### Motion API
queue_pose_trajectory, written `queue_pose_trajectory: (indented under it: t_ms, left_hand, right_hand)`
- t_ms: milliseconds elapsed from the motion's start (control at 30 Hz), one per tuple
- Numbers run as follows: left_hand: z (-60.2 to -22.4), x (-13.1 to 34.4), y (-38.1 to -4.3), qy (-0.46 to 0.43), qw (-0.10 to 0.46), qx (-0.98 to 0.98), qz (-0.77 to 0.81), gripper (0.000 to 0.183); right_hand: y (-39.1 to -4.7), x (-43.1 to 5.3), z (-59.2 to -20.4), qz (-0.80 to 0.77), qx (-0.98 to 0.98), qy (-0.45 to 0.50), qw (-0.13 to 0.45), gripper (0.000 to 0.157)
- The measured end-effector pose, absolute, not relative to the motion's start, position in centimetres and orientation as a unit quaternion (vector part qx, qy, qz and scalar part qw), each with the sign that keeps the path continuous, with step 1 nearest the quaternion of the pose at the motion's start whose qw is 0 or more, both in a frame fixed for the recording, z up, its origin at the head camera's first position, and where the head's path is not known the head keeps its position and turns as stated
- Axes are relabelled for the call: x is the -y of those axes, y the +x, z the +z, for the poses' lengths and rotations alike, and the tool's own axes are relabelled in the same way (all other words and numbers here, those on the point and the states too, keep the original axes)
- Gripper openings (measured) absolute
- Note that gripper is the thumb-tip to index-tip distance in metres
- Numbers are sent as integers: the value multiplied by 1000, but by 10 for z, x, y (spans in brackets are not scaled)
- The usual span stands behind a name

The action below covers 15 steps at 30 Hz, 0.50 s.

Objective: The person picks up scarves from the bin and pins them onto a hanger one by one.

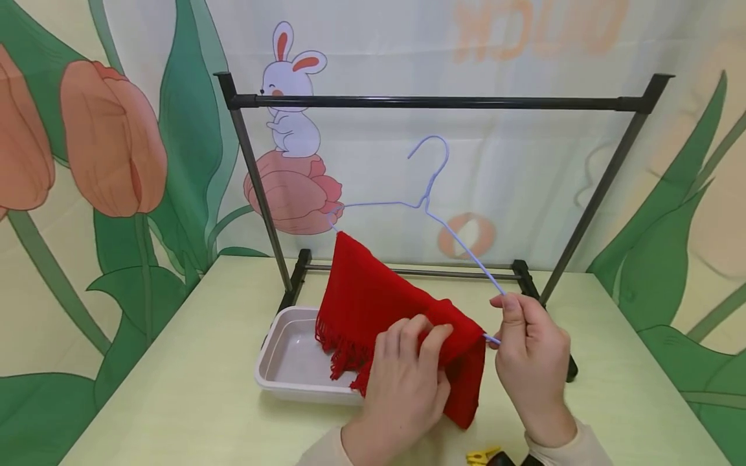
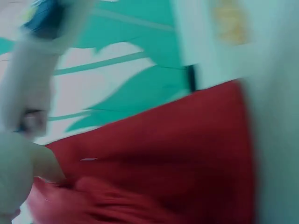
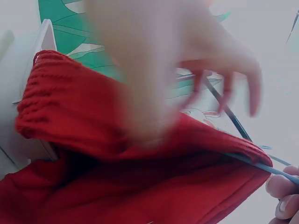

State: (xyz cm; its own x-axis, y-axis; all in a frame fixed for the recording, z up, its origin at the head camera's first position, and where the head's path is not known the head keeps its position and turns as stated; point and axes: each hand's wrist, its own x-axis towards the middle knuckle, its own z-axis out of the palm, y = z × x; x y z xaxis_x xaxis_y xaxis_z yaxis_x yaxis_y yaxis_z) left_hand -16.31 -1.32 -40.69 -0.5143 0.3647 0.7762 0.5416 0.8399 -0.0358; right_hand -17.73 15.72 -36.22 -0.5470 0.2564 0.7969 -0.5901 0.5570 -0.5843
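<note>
One blue hanger [image 1: 427,202] sloped down to your pinching right hand [image 1: 530,346] — your left hand [image 1: 405,378], fingers bent, touched the red scarf [image 1: 379,285] just beside, grip unclear.

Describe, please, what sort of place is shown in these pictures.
Probably a staged indoor set: a printed tulip-and-rabbit fabric backdrop rises directly behind a pale yellow-green table, where a black tubular clothes rack stands.
</note>
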Motion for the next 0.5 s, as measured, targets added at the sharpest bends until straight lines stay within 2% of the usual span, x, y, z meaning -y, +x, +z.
queue_pose_trajectory:
  t_ms: [100,167,367,433,500]
  left_hand:
    - [-433,13,-161,-213,427,873,-103,85]
    - [-443,14,-162,-202,428,874,-109,83]
    - [-436,24,-169,-269,414,843,-212,37]
    - [-426,29,-168,-291,401,826,-270,27]
    - [-414,33,-166,-300,393,805,-328,25]
  right_hand:
    - [-177,-158,-360,466,748,108,460,15]
    - [-177,-159,-359,470,747,109,458,16]
    - [-178,-160,-357,473,745,107,459,16]
    - [-178,-160,-356,475,745,108,456,16]
    - [-178,-160,-356,470,745,110,461,16]
